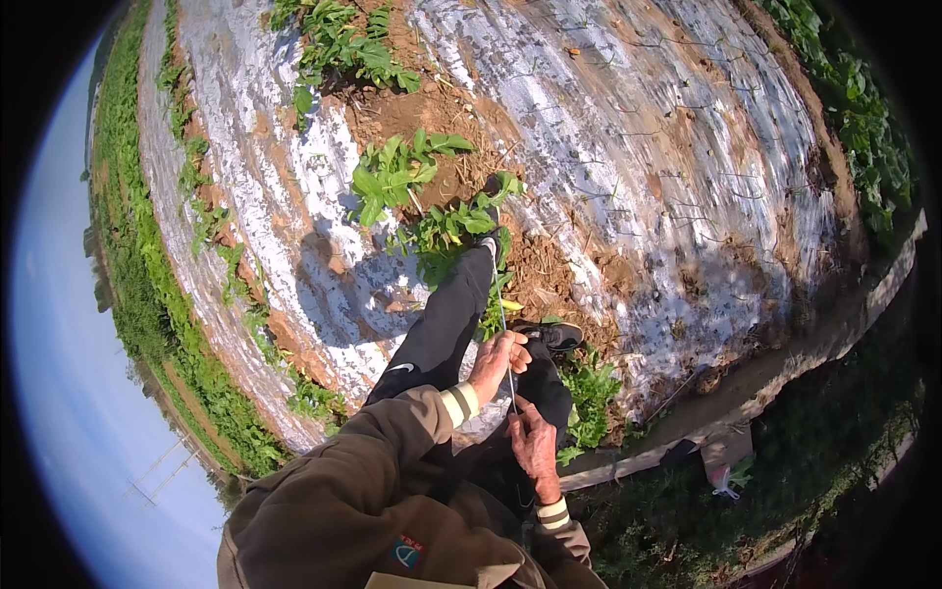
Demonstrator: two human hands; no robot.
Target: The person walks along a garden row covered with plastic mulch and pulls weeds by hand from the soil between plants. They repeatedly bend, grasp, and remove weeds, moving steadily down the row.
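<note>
A thin pale strand, either cord or slender rod, runs from beside my far shoe back towards my lap. My left hand has its fingers curled around the strand. Lower down, my right hand pinches it near its close end, thumb and index finger together. Both hands are above the gap between my legs, which are in black trousers. My other shoe rests on the soil to the right. Leafy green plants grow around my far foot, partly hiding it.
Silvery plastic mulch film, streaked with soil, covers the beds on both sides. More leafy plants grow up the soil strip ahead. A pale raised edge borders the bed at right. Beyond it are a brown board-like piece and a whitish bag.
</note>
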